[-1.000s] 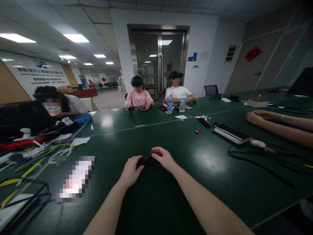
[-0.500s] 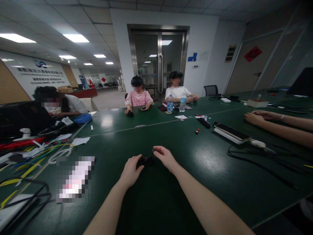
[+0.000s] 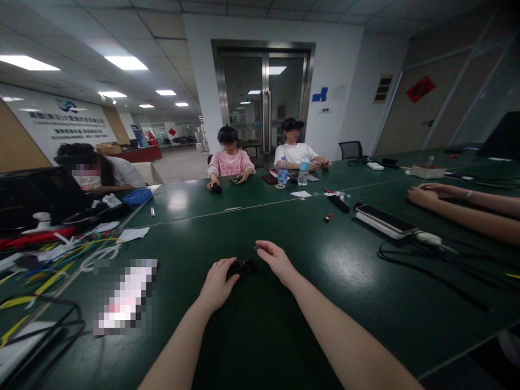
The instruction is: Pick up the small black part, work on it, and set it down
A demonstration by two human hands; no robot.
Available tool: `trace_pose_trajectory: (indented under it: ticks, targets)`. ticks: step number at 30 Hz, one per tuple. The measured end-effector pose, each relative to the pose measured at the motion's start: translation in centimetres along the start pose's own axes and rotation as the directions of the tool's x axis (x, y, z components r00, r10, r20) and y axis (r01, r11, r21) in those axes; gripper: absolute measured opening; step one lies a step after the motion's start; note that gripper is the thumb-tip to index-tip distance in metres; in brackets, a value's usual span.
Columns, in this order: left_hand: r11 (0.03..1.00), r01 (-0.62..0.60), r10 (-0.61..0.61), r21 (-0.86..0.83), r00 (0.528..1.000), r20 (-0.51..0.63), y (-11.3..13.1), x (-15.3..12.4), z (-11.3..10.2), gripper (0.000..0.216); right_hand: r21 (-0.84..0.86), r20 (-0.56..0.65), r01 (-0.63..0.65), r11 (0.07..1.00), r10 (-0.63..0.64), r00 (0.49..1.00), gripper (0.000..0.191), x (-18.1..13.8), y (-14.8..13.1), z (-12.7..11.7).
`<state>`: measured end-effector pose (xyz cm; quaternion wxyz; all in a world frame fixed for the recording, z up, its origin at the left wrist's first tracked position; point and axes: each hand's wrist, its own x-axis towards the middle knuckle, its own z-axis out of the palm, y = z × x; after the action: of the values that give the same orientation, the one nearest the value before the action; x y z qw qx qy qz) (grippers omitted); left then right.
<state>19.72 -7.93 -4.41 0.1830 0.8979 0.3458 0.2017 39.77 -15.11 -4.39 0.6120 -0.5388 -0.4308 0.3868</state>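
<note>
Head view.

1. Hidden or unclear. The small black part [image 3: 242, 266] is dark against the dark green counter [image 3: 345, 281], so its outline and surface detail cannot be made out. Its left end is covered by the fingers of the left hand [image 3: 216, 283]. The tiny dark piece [image 3: 257, 248] at the fingertips of the right hand [image 3: 277, 261] is too small to identify. Both forearms are cut off by the lower frame edge. A flat item [image 3: 124, 295] left of the left hand is blurred out.

2. Hands. The left hand is curled and grasping the left end of the small black part. The right hand is pinched on the tiny dark piece between thumb and forefinger, with its other fingers loosely bent.

3. Position. The small black part lies between the two hands, low at the counter. Whether it rests on the surface cannot be told. The right hand is just beside its right end, and the tiny dark piece sits above and slightly beyond that end.

4. Orientation. The long axis runs left to right, from one hand to the other. Which end is the front cannot be told.

5. Surroundings. A white power strip [image 3: 384, 222] lies well beyond the right hand. A tangle of coloured cables [image 3: 60, 254] lies far left of the left hand.
</note>
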Motion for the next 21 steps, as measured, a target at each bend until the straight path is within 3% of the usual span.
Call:
trace_pose_trajectory:
  ticks: [21]
  targets:
    - [0.999, 0.04, -0.04, -0.019, 0.999, 0.024, 0.22, -0.12, -0.31, 0.043, 0.003, -0.017, -0.03, 1.0, 0.03, 0.999, 0.035, -0.21, -0.34, -0.07]
